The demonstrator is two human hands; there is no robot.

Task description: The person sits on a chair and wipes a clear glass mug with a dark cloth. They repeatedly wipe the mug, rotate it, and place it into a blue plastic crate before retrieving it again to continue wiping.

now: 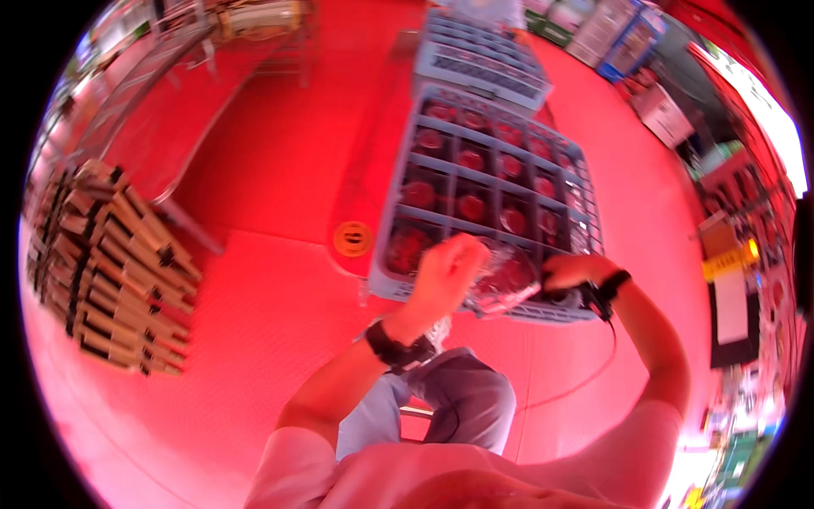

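Note:
A blue-grey plastic compartment rack (461, 219) lies before me on the red floor, with glasses (471, 207) standing in several compartments. Over its near edge, my left hand (449, 273) is raised with the fingers curled, right beside a crumpled clear plastic bag (505, 280). Whether those fingers grip the plastic is hard to see. My right hand (575, 270) reaches down into the near right part of the rack; its fingertips are hidden among the dividers. Both wrists carry black straps with small devices.
Behind the rack stands another blue-grey rack (483, 67). Folded wooden pieces with black joints (121, 273) are stacked at left, near a metal-edged table (184, 127). Cartons (661, 114) line the right side. A thin cable (588, 382) trails from my right wrist. A round yellow sticker (352, 239) marks the floor.

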